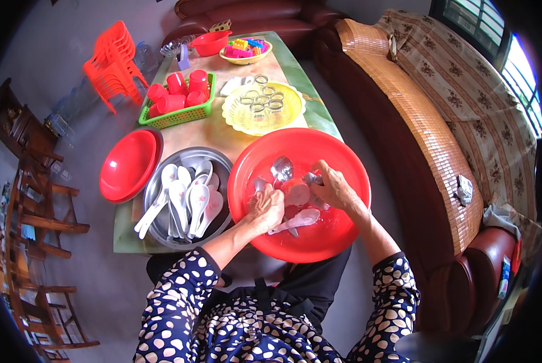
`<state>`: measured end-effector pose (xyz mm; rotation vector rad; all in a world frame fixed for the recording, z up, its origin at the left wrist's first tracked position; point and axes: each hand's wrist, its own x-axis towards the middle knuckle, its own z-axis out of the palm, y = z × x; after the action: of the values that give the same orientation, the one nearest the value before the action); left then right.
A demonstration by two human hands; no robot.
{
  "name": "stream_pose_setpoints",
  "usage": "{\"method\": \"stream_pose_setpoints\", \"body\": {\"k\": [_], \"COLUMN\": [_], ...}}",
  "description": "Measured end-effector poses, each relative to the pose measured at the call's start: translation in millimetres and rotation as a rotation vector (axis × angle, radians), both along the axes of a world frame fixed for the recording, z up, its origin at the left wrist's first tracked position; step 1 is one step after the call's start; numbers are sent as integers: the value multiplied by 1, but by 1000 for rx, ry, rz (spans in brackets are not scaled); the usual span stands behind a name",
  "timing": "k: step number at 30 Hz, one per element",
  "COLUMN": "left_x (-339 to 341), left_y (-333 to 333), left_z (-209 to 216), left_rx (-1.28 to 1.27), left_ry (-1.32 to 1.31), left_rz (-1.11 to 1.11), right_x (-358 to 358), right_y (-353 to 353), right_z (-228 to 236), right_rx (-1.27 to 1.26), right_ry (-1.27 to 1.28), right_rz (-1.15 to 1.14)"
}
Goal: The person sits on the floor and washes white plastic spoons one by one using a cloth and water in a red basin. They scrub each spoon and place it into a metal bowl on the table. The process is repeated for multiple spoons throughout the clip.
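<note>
Both my hands work inside a large red basin [241, 175] with water in it. My left hand [267, 209] is closed, a small greyish piece poking out by its fingers; I cannot tell what it is. On the other side, my right hand [336, 186] is bent round something grey, mostly hidden by its fingers. Between the hands lie a metal ladle [282, 168] and a pale spoon [297, 195]. A white spoon [301, 219] rests nearer me. Left of the basin, a grey metal bowl [156, 233] holds several white spoons [179, 196] with floral marks.
Around the table [222, 136] stand a red plastic lid or basin [127, 166], a green basket [180, 117] of red cups, a yellow scalloped tray [238, 118] with metal rings, and a bowl of toy blocks [245, 49]. A sofa [392, 157] runs along the right; red chairs [115, 63] are stacked left.
</note>
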<state>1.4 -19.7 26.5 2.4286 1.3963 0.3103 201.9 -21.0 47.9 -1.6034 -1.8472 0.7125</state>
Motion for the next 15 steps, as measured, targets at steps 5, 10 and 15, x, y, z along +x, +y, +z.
{"method": "stream_pose_setpoints", "body": {"k": [5, 10, 15], "left_x": [8, 15, 0], "left_y": [-3, 4, 8], "left_z": [16, 18, -4], "left_rx": [-41, -411, -364], "left_ry": [50, -55, -126], "left_rz": [110, 160, 162], "right_x": [-32, -47, -53], "right_y": [4, 5, 4], "right_z": [-19, -20, 18], "right_rx": [78, 61, -424], "right_ry": [-405, -456, 53], "right_rz": [40, 103, 404]}}
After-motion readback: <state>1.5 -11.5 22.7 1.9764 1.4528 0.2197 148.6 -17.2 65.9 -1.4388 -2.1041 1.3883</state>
